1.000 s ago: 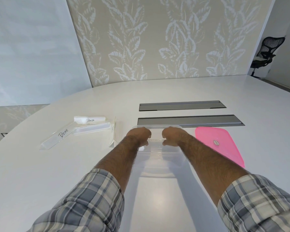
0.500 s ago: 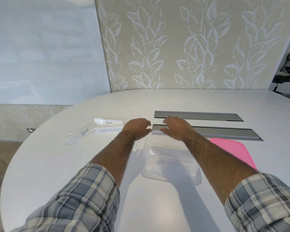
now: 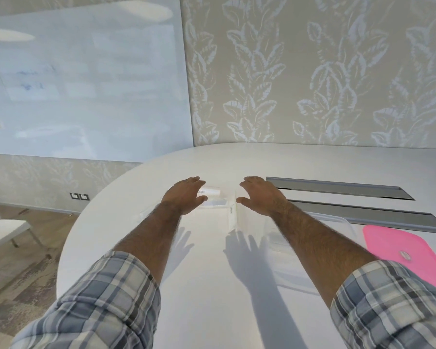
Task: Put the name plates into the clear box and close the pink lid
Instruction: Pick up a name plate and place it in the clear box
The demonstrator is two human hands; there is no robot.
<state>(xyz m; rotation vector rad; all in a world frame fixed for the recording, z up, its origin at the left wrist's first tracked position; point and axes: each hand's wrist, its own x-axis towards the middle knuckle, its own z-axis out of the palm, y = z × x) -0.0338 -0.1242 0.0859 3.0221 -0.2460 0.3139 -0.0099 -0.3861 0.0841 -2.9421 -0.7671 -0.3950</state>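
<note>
With the left hand [image 3: 184, 195] and right hand [image 3: 259, 195] spread empty, the upright name plate [image 3: 232, 212] could be toppled.

We see bare white table [image 3: 199, 285] across the lower centre of the frame — nothing stands there, only shadows. Toward the upper centre, the name plates [image 3: 213, 195] crowd the space between the left hand [image 3: 184, 195] and the right hand [image 3: 261, 195], one clear plate [image 3: 232, 215] standing upright on edge. At the right, the clear box [image 3: 342, 222] lies under the right forearm, and the pink lid [image 3: 403, 248] lies flat just beyond it. Two grey slot covers [image 3: 337, 188] run flush along the upper right — no barrier.
</note>
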